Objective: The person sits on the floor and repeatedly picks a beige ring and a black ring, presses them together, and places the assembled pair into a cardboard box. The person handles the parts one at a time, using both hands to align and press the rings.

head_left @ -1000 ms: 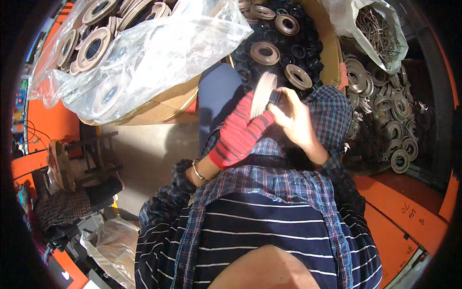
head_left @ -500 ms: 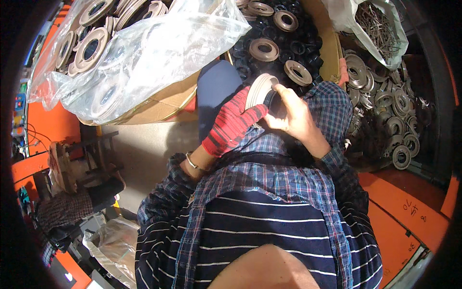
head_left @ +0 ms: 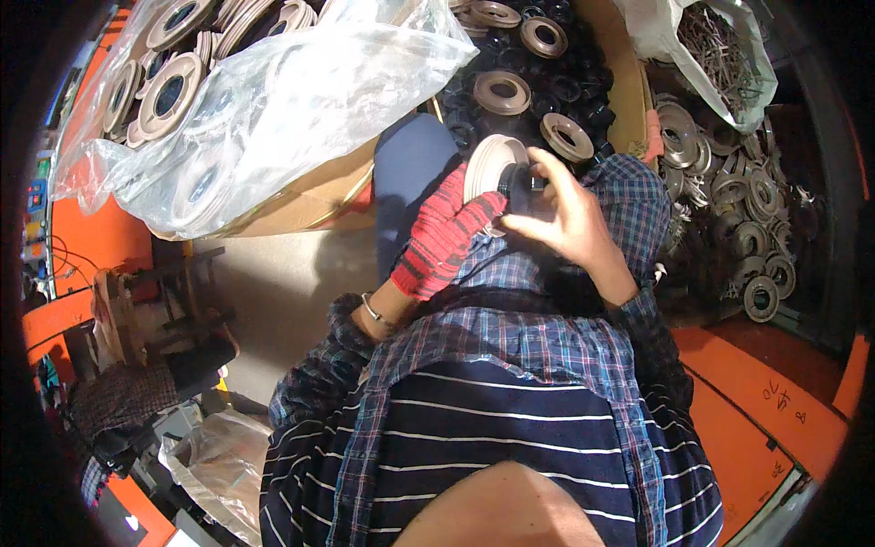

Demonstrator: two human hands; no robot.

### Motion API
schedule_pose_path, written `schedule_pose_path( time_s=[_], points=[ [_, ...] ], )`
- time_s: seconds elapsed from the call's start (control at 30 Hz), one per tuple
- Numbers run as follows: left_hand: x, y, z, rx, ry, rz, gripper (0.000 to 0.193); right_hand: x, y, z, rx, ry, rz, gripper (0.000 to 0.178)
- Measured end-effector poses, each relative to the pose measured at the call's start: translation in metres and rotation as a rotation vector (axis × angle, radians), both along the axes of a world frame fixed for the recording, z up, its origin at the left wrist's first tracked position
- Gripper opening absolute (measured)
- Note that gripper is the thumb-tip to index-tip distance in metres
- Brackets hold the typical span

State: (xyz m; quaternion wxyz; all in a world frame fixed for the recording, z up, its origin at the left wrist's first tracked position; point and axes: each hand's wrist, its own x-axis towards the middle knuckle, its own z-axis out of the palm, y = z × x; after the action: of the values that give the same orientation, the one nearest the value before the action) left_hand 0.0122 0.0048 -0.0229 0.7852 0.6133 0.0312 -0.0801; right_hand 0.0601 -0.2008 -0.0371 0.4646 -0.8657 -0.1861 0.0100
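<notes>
In front of my lap, my left hand (head_left: 444, 235), in a red and black striped knit glove, is closed around a beige flanged ring (head_left: 489, 167). The ring is tilted, its ribbed side toward the left. A short black collar (head_left: 519, 189) shows at its right side; how far it sits inside the ring is hidden. My bare right hand (head_left: 576, 221) spans this collar, with thumb below and fingers above, curved around it. Just beyond, a carton (head_left: 629, 91) holds many black collars (head_left: 556, 91) with several beige rings (head_left: 566, 137) lying on top.
A carton lined with clear plastic (head_left: 301, 109) at the left holds more beige rings (head_left: 169, 96). At the right lie a heap of rings (head_left: 752, 196) and a bag of thin scrap strips (head_left: 715, 55). An orange panel (head_left: 756, 392) stands near my right side.
My right fingers have shifted off the beige ring's edge toward the right and spread wider around the black collar. The left hand keeps its hold, with the ring turned slightly.
</notes>
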Motion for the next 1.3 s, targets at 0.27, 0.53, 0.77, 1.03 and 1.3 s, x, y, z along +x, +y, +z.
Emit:
schedule_pose_path(
  time_s=[0.27,0.53,0.77,1.03,1.3],
  points=[
    [-0.01,-0.017,-0.008,0.55,-0.764,-0.016,0.065,-0.008,0.015,-0.005,0.939,1.057,-0.092,0.065],
    [-0.007,0.002,-0.015,0.6,-0.459,-0.058,0.039,-0.011,0.006,0.007,0.1,0.164,-0.104,0.053],
    [-0.007,-0.004,-0.015,0.039,-0.149,0.065,0.034,-0.011,0.022,-0.002,0.105,0.033,-0.143,0.06],
    [-0.012,-0.016,-0.015,0.487,-0.174,0.027,0.048,-0.011,0.027,-0.007,0.234,0.478,-0.253,0.045],
    [-0.001,0.009,-0.016,0.864,-1.188,-0.349,0.06,-0.041,0.014,-0.05,1.045,0.981,0.294,0.069]
  ],
)
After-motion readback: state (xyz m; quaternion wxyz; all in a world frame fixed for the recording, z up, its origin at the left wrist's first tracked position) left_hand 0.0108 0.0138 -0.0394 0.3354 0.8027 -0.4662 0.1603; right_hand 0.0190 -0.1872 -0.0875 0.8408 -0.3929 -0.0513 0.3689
